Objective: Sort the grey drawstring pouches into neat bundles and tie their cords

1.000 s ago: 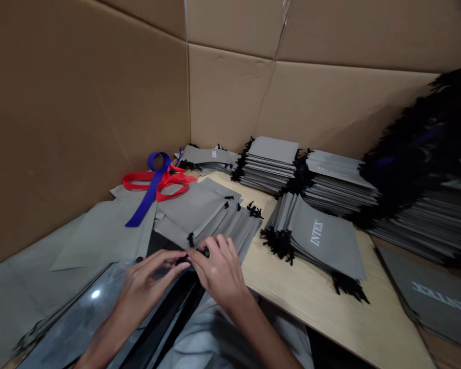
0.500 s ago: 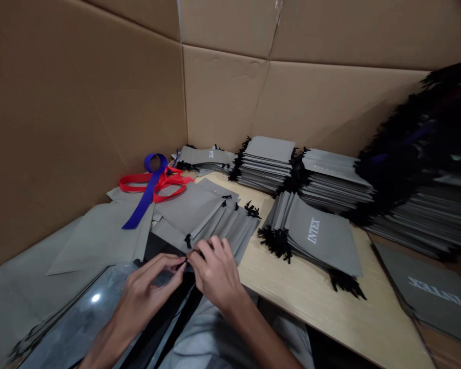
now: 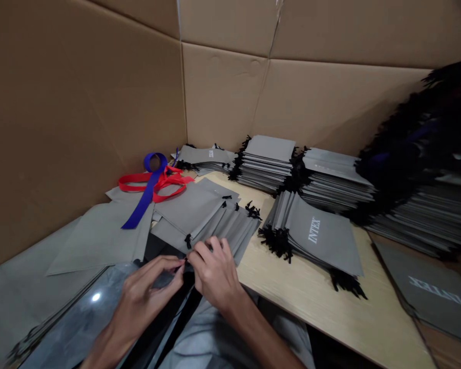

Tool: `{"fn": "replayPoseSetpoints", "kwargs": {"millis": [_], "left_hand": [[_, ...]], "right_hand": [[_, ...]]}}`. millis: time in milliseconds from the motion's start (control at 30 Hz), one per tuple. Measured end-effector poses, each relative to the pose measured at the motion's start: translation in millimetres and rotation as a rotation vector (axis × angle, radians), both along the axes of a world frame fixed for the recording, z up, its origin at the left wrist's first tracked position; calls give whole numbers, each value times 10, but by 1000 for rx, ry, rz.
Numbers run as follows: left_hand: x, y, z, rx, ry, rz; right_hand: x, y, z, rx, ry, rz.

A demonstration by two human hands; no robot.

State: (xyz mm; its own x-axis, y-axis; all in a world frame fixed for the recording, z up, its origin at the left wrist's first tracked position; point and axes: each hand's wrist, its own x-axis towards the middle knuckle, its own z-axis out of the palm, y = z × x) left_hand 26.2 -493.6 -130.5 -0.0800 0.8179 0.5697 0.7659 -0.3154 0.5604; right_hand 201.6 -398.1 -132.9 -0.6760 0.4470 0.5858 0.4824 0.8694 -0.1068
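Near the table's front edge, my left hand (image 3: 148, 287) pinches a small black cord (image 3: 186, 260) between thumb and fingertips. My right hand (image 3: 215, 271) meets it there, its thumb and fingers closed on the same cord; the exact grip is partly hidden. Just beyond my fingers lies a loose pile of grey fabric pouches (image 3: 215, 230) with black knotted cords at their corners. Left of them are more flat grey fabric pieces (image 3: 103, 236). A dark, shiny plastic sheet (image 3: 88, 302) lies under my left forearm.
A red ribbon (image 3: 134, 180) and a blue ribbon (image 3: 140, 207) lie on the grey pieces. A stack of INTEX-printed pouches (image 3: 330, 241) rests on the wooden table (image 3: 292, 297) at right. Taller stacks (image 3: 267, 159) stand behind, against cardboard walls (image 3: 223, 92).
Almost nothing differs. Both hands stay together at the cord, with only a slight shift of the fingers.
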Motion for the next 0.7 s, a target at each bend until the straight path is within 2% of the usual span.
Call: {"fn": "replayPoseSetpoints", "kwargs": {"millis": [133, 267, 500, 700], "left_hand": [[-38, 58, -64, -165, -243, 70], [-115, 115, -41, -319, -461, 51], [-205, 136, -17, -342, -423, 80], [-207, 78, 23, -325, -279, 110]], "right_hand": [[5, 12, 6, -61, 35, -14], [8, 9, 10, -103, 62, -30], [4, 13, -1, -111, 76, -36], [-4, -2, -5, -60, 67, -49]]}}
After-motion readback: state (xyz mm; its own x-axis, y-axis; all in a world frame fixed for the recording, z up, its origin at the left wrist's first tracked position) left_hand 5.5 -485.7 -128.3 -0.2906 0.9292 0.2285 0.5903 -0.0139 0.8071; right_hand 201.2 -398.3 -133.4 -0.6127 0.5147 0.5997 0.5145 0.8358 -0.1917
